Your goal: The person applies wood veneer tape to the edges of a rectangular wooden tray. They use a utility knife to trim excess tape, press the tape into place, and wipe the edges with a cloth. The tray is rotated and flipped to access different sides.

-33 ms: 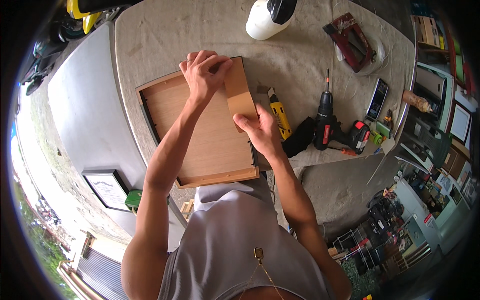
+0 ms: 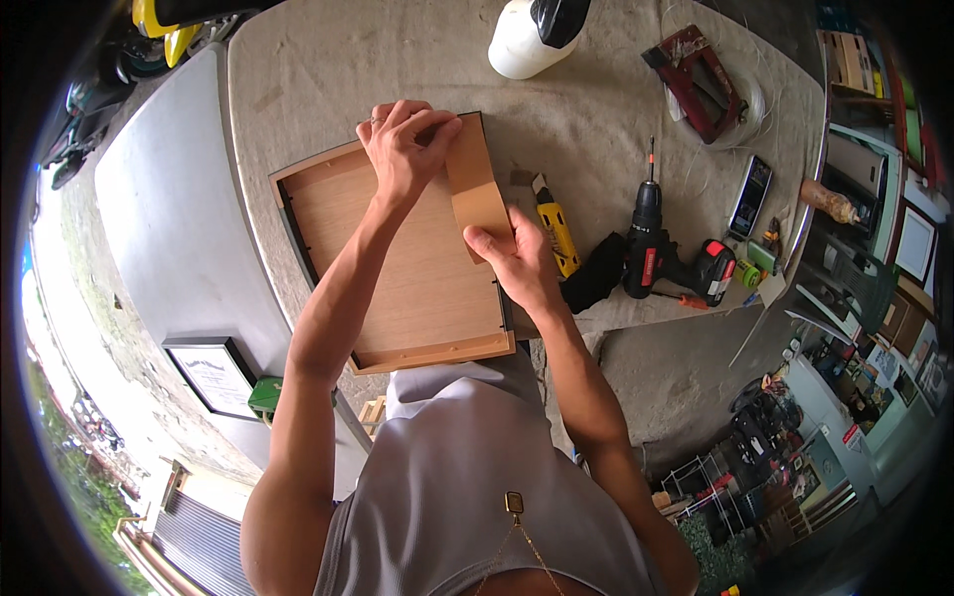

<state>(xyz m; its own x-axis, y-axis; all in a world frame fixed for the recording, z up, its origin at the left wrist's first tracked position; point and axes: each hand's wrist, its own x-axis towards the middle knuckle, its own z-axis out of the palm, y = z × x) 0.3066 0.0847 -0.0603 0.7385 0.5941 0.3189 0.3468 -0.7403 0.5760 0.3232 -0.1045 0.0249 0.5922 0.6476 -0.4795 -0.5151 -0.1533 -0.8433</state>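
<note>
A brown cardboard strip [image 2: 475, 199] lies along the right side of a shallow wooden frame [image 2: 434, 356], across its inner edge, with a fold or overlap partway down its length. The frame rests on the cloth-covered desk [image 2: 328, 74], its open back facing up and its near side by the person's grey shirt [image 2: 467, 447]. The right hand [image 2: 522, 263] has its grip clamped on the strip's near end, thumb on top and the fingers mostly hidden beneath. The left hand [image 2: 402, 144] is at the far end, its fingers bent and drawn in toward the thumb against the strip's edge; whether its grip pinches the cardboard, I cannot tell.

Just right of the frame is a yellow cutter [image 2: 559, 238], with a black cloth [image 2: 596, 273] near it. Next comes a black and red drill [image 2: 646, 238], its bit pointing away from the person. A phone [image 2: 749, 196] lies farther right. Toward the far side stand a white spray bottle [image 2: 519, 50] and, well apart, a dark red staple gun [image 2: 680, 58] on a coil of clear line [image 2: 758, 119].
</note>
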